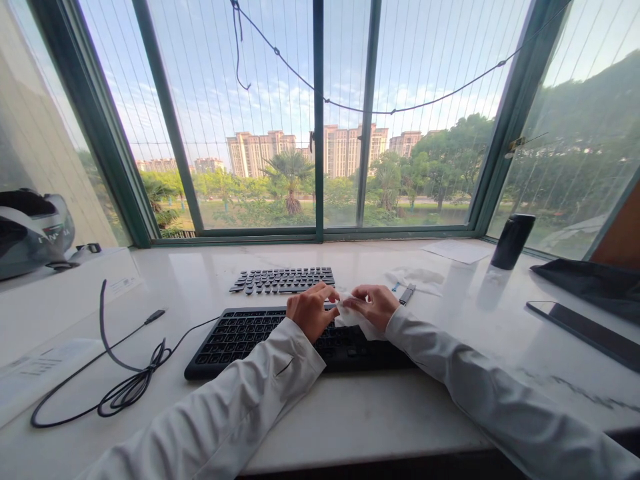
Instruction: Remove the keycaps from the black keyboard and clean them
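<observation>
Over the black keyboard (235,340), whose key sockets on the left stand bare of caps, my two hands are close together. A crumpled white tissue (357,325) hangs below my right hand (374,305), which is closed on it with bent fingers. My left hand (313,311) is closed too, its thumb and fingertips pinched at the tissue's left edge. Whatever small thing may be between those fingertips is hidden. Behind the keyboard, loose black keycaps (285,280) lie in rows on the white counter (350,417).
A coiled black cable (133,387) lies left of the keyboard. Right of my hands are another tissue (417,279) and a small dark tool (407,294). Farther right are a black cylinder (513,241), a phone (585,331) and dark cloth (590,287). A helmet (35,230) sits on a white box (75,293).
</observation>
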Demonstrator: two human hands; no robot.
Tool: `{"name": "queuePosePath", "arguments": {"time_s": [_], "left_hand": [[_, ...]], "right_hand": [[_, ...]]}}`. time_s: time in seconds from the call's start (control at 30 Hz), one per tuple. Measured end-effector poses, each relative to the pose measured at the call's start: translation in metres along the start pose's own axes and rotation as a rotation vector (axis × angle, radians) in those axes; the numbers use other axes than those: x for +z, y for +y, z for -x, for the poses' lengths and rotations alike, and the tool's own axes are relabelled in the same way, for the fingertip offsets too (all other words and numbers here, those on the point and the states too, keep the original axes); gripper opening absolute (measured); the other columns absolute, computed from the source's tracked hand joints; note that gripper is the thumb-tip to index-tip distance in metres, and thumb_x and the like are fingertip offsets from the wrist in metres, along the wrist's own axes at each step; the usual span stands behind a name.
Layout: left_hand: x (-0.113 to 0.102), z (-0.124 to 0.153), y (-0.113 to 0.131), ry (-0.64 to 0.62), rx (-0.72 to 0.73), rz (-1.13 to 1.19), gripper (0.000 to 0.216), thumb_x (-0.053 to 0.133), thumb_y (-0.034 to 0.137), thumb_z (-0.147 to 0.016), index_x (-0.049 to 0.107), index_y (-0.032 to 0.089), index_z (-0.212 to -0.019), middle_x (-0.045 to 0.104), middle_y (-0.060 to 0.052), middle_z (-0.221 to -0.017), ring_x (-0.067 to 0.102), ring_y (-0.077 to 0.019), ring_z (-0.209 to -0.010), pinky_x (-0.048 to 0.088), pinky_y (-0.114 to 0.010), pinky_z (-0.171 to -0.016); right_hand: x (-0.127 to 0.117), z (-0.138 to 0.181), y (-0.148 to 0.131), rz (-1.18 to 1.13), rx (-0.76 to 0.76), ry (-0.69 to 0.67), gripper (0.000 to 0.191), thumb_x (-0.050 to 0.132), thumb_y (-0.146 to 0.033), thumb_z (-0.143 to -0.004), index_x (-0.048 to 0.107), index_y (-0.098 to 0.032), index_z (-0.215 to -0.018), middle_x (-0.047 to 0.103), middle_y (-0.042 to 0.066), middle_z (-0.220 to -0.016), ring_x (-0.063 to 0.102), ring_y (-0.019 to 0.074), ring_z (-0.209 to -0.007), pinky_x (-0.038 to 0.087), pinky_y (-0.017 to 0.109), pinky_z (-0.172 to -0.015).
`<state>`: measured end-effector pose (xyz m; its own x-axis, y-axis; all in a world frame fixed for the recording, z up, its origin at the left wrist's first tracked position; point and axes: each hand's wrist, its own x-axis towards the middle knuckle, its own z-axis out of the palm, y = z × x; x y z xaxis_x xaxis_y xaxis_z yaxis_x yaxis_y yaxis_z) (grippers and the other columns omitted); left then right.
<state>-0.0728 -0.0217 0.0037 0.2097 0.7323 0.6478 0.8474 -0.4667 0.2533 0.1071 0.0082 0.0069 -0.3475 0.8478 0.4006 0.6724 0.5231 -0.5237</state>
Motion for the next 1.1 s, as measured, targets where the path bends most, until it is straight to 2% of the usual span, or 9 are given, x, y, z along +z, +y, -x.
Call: {"name": "queuePosePath", "arguments": {"time_s": [0.1, 0.3, 0.57, 0.7, 0.83, 0.97, 1.1], "left_hand": [[0.001, 0.0, -0.001, -0.022, 0.015, 0.027, 0.014, 0.06, 0.039, -0.077, 0.064, 0.028, -0.085, 0.068, 0.006, -0.091, 0.063, -0.0125, -0.08, 0.04, -0.023, -0.063], [0.001, 0.0, 0.0, 0.002, 0.003, 0.016, 0.013, 0.06, 0.036, -0.078, 0.063, 0.029, -0.089, 0.068, 0.007, -0.094, 0.064, -0.0138, -0.083, 0.043, -0.024, -0.068], [-0.002, 0.0, 0.003, 0.05, -0.019, 0.051, 0.017, 0.057, 0.036, -0.08, 0.063, 0.03, -0.096, 0.068, 0.007, -0.098, 0.064, -0.0124, -0.087, 0.044, -0.022, -0.071], [-0.002, 0.001, 0.004, 0.078, -0.004, 0.051, 0.017, 0.056, 0.033, -0.081, 0.062, 0.031, -0.097, 0.067, 0.007, -0.1, 0.063, -0.0125, -0.088, 0.044, -0.022, -0.07], [-0.001, 0.001, 0.004, 0.09, 0.003, 0.051, 0.017, 0.055, 0.033, -0.082, 0.063, 0.032, -0.098, 0.067, 0.007, -0.099, 0.063, -0.0118, -0.087, 0.043, -0.022, -0.067], [-0.003, 0.001, 0.005, 0.095, 0.0, 0.053, 0.019, 0.055, 0.034, -0.082, 0.063, 0.032, -0.099, 0.067, 0.007, -0.1, 0.063, -0.0117, -0.087, 0.043, -0.022, -0.066], [-0.005, 0.001, 0.006, 0.095, 0.007, 0.062, 0.02, 0.054, 0.034, -0.083, 0.063, 0.031, -0.101, 0.067, 0.005, -0.101, 0.063, -0.0125, -0.088, 0.043, -0.022, -0.068]], "right_hand": [[0.0, 0.0, 0.0, 0.036, -0.028, 0.002, 0.04, 0.05, -0.05, -0.079, 0.069, -0.016, -0.072, 0.06, 0.001, -0.064, 0.047, 0.0124, -0.063, 0.035, 0.025, -0.061], [0.0, -0.002, 0.001, 0.019, 0.006, 0.016, 0.035, 0.048, -0.048, -0.08, 0.065, -0.017, -0.074, 0.061, 0.001, -0.067, 0.049, 0.0134, -0.062, 0.034, 0.025, -0.059], [-0.013, -0.008, 0.011, 0.089, 0.121, 0.228, 0.035, 0.047, -0.048, -0.08, 0.064, -0.018, -0.074, 0.064, 0.003, -0.07, 0.054, 0.0152, -0.067, 0.036, 0.025, -0.063], [-0.021, -0.015, 0.029, 0.144, 0.156, 0.324, 0.032, 0.049, -0.049, -0.079, 0.064, -0.02, -0.08, 0.066, 0.003, -0.078, 0.056, 0.0168, -0.072, 0.038, 0.027, -0.068], [-0.028, -0.021, 0.047, 0.179, 0.194, 0.37, 0.029, 0.051, -0.045, -0.079, 0.061, -0.023, -0.094, 0.067, 0.003, -0.088, 0.058, 0.0161, -0.072, 0.039, 0.027, -0.067], [-0.037, -0.021, 0.051, 0.23, 0.256, 0.416, 0.03, 0.055, -0.042, -0.077, 0.057, -0.026, -0.102, 0.067, 0.0, -0.085, 0.06, 0.0168, -0.073, 0.038, 0.028, -0.065], [-0.044, -0.02, 0.053, 0.391, 0.225, 0.505, 0.025, 0.053, -0.036, -0.08, 0.055, -0.028, -0.103, 0.067, -0.001, -0.088, 0.059, 0.0185, -0.079, 0.037, 0.029, -0.067]]}}
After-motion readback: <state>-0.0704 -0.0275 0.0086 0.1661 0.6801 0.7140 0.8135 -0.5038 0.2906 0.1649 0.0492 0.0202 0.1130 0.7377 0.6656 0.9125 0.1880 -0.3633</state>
